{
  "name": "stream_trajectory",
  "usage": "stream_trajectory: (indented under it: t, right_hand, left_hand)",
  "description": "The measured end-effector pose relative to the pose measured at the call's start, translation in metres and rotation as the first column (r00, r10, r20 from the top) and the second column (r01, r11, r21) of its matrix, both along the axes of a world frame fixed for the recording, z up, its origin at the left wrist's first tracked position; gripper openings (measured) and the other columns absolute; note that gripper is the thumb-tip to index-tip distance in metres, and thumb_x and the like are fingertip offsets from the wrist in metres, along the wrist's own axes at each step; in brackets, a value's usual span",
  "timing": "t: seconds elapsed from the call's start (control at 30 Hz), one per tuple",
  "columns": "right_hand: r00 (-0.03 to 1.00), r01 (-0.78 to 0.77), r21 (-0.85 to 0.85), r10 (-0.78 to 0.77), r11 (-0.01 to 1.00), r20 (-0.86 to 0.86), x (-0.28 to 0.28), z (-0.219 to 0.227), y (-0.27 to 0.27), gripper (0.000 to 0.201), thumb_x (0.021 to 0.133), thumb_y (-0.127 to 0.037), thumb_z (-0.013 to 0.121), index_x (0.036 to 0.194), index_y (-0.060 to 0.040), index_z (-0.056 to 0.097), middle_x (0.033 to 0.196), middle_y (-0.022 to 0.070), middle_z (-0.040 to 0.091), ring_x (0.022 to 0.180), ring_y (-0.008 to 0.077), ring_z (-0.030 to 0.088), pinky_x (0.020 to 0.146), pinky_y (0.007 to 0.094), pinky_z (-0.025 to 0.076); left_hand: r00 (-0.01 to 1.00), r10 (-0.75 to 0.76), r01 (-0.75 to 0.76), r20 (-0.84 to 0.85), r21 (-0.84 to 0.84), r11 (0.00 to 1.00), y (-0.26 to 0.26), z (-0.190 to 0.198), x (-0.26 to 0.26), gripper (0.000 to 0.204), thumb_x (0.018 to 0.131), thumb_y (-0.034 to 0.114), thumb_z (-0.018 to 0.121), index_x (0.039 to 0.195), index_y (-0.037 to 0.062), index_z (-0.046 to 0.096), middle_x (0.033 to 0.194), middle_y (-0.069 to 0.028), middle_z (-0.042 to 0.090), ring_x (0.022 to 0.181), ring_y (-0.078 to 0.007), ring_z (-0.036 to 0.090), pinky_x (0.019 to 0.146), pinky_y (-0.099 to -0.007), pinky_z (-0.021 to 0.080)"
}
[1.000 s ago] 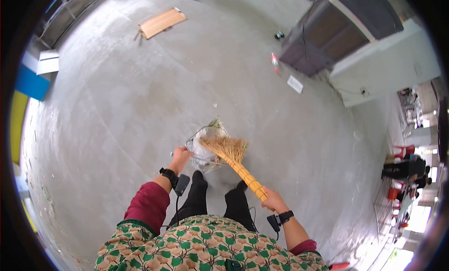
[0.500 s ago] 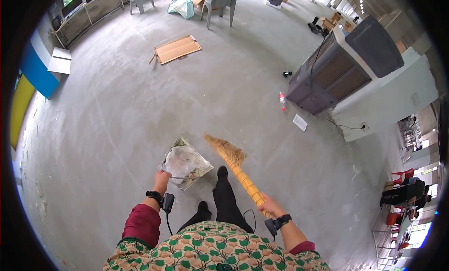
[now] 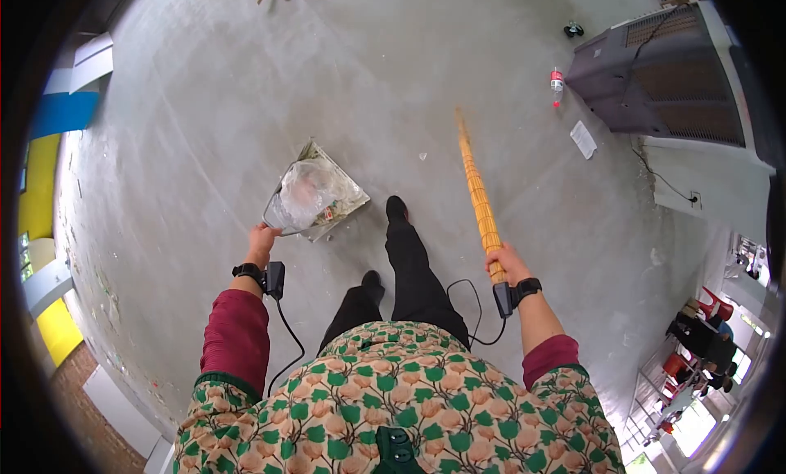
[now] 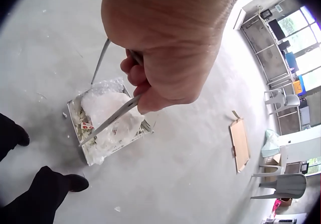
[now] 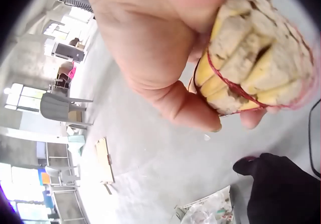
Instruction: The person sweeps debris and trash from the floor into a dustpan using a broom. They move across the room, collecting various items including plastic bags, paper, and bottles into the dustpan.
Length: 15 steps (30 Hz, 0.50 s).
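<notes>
Well right of the dustpan (image 3: 350,191) lie 1 bottle (image 3: 557,88) and 1 paper (image 3: 583,140) (2 shoes (image 3: 397,208) stand nearer it), while the left hand (image 3: 262,241) grips the dustpan's handle (image 4: 111,120) and the right hand (image 3: 509,263) clasps a broom (image 3: 481,208) right of it.

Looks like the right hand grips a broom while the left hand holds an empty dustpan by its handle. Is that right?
Not quite: the dustpan isn't empty. The head view shows crumpled plastic and scraps in it. The rest stands: right hand on broom, left hand on handle.
</notes>
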State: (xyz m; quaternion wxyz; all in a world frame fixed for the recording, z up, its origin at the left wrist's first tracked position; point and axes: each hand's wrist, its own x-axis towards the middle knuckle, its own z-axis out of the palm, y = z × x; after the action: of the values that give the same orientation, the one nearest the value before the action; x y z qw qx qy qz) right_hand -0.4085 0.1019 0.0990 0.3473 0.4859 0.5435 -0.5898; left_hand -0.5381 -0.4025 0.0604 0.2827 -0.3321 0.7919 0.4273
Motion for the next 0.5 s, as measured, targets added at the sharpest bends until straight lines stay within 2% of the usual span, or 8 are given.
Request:
stream_trajectory:
  t: [0.07, 0.13, 0.2, 0.27, 0.4, 0.47, 0.5]
  right_hand:
    - [1.000, 0.023, -0.060, -0.022, 0.998, 0.022, -0.015, -0.002, 0.006, 0.026, 0.059, -0.002, 0.054, 0.082, -0.0031, 0.041, 0.056, 0.0071, 0.047, 0.042, 0.0167, 0.047, 0.035, 0.0296, 0.040]
    - [0.998, 0.055, -0.123, -0.049, 0.991, 0.048, -0.026, -0.014, -0.001, 0.025, 0.059, -0.002, 0.055, 0.080, -0.0025, 0.043, 0.055, 0.0068, 0.047, 0.042, 0.0168, 0.048, 0.035, 0.0299, 0.040]
    - [1.000, 0.008, -0.030, -0.008, 1.000, 0.003, -0.040, -0.044, -0.038, 0.022, 0.058, -0.001, 0.056, 0.077, -0.0020, 0.045, 0.054, 0.0063, 0.046, 0.042, 0.0167, 0.048, 0.036, 0.0307, 0.040]
    - [0.999, -0.038, -0.032, 0.039, 0.999, 0.014, -0.057, -0.055, -0.076, 0.017, 0.061, -0.001, 0.056, 0.073, -0.0027, 0.044, 0.055, 0.0060, 0.047, 0.041, 0.0160, 0.048, 0.035, 0.0292, 0.039]
    - [0.956, -0.214, -0.269, 0.259, 0.939, 0.141, -0.076, -0.037, -0.145, 0.020, 0.058, 0.000, 0.058, 0.074, -0.0016, 0.045, 0.057, 0.0077, 0.048, 0.040, 0.0168, 0.049, 0.030, 0.0311, 0.039]
    - [0.956, -0.224, -0.415, 0.281, 0.882, 0.080, -0.075, -0.029, -0.161, 0.026, 0.058, -0.001, 0.059, 0.079, -0.0024, 0.043, 0.059, 0.0085, 0.049, 0.040, 0.0158, 0.049, 0.030, 0.0311, 0.039]
    - [0.958, -0.225, -0.425, 0.279, 0.877, 0.067, -0.075, -0.017, -0.164, 0.033, 0.056, 0.000, 0.059, 0.083, -0.0033, 0.041, 0.062, 0.0086, 0.049, 0.041, 0.0158, 0.049, 0.033, 0.0292, 0.040]
  left_hand:
    - [1.000, 0.007, -0.008, 0.017, 0.046, 0.999, 0.000, -0.002, -0.001, 0.020, 0.062, 0.006, 0.057, 0.081, 0.0000, 0.057, 0.076, -0.0039, 0.056, 0.073, -0.0126, 0.048, 0.068, -0.0259, 0.036]
    - [0.999, -0.004, 0.004, 0.039, 0.002, 1.000, 0.000, 0.001, 0.001, 0.020, 0.063, 0.006, 0.057, 0.082, -0.0002, 0.057, 0.077, -0.0040, 0.056, 0.073, -0.0127, 0.048, 0.069, -0.0257, 0.036]
    - [0.999, -0.015, 0.016, 0.047, -0.034, 0.999, -0.003, 0.000, -0.001, 0.020, 0.063, 0.006, 0.057, 0.082, -0.0003, 0.057, 0.078, -0.0041, 0.056, 0.074, -0.0127, 0.049, 0.070, -0.0256, 0.036]
    - [0.997, 0.073, -0.073, -0.010, 0.012, 0.997, -0.008, -0.004, -0.005, 0.015, 0.062, 0.003, 0.057, 0.077, 0.0000, 0.056, 0.072, -0.0029, 0.055, 0.069, -0.0125, 0.047, 0.066, -0.0258, 0.036]
    - [0.999, 0.051, -0.050, 0.004, -0.049, 0.998, -0.001, 0.003, -0.019, 0.015, 0.062, 0.003, 0.057, 0.077, -0.0002, 0.056, 0.072, -0.0036, 0.055, 0.068, -0.0128, 0.048, 0.066, -0.0262, 0.036]
    - [0.999, 0.038, -0.037, 0.023, -0.047, 0.998, 0.002, 0.003, -0.024, 0.016, 0.061, 0.003, 0.056, 0.076, -0.0006, 0.055, 0.071, -0.0036, 0.055, 0.067, -0.0125, 0.047, 0.065, -0.0256, 0.036]
    - [0.999, 0.030, -0.030, 0.014, -0.040, 0.999, 0.000, -0.003, -0.024, 0.016, 0.061, 0.003, 0.056, 0.076, -0.0006, 0.055, 0.071, -0.0036, 0.055, 0.067, -0.0125, 0.047, 0.065, -0.0256, 0.036]
